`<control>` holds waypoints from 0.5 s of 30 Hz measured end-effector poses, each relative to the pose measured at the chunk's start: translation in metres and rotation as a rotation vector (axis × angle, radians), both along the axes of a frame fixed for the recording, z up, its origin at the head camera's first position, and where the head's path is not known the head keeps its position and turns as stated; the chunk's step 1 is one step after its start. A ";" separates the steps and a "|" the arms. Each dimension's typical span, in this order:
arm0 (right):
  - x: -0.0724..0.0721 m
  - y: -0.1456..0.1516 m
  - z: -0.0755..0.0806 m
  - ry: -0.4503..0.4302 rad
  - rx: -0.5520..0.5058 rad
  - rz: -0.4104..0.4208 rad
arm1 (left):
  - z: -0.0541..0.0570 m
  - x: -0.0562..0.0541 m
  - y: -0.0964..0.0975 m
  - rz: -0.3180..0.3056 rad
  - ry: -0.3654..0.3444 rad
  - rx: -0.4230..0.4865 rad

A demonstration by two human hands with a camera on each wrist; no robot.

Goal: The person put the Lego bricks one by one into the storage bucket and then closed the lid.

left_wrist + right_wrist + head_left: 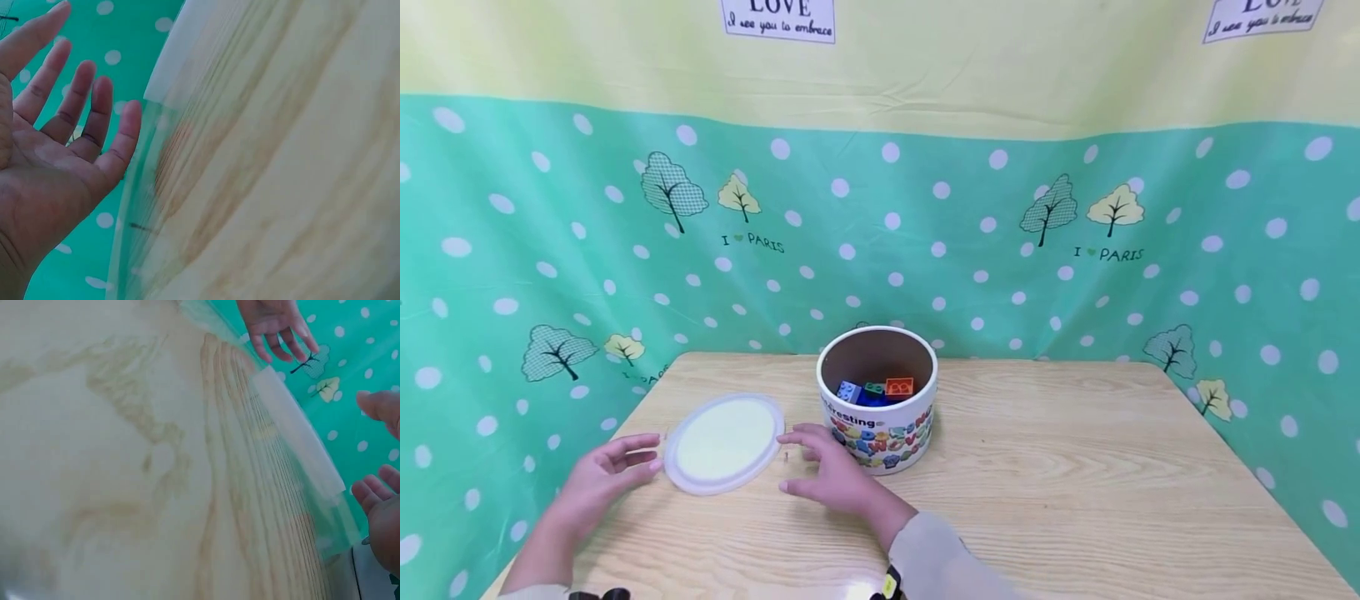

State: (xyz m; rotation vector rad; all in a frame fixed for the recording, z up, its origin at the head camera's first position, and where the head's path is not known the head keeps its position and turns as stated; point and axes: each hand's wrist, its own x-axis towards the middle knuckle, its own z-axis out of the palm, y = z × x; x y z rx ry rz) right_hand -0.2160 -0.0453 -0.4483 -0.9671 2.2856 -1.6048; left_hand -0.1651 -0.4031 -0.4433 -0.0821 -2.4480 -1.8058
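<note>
A round pale lid (726, 442) with a translucent rim lies flat on the wooden table. At its left edge is my left hand (598, 483), fingers loosely extended and nothing held. My right hand (831, 475) is at the lid's right edge, thumb and fingers spread apart; contact with the rim is hard to tell. Just behind the right hand stands a round white bucket (883, 454) printed with colourful letters, its top uncovered. Inside are building blocks: a light blue one (848, 392), a green one (874, 387) and an orange one (899, 387), with darker blue beneath.
The wood-grain table (1075, 500) stretches to the right of the bucket. A green polka-dot curtain (895, 250) with printed trees hangs behind the table and along its sides.
</note>
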 end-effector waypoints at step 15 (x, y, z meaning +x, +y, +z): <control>-0.003 -0.024 -0.015 -0.092 0.040 -0.156 | -0.008 -0.008 -0.019 -0.094 -0.069 0.173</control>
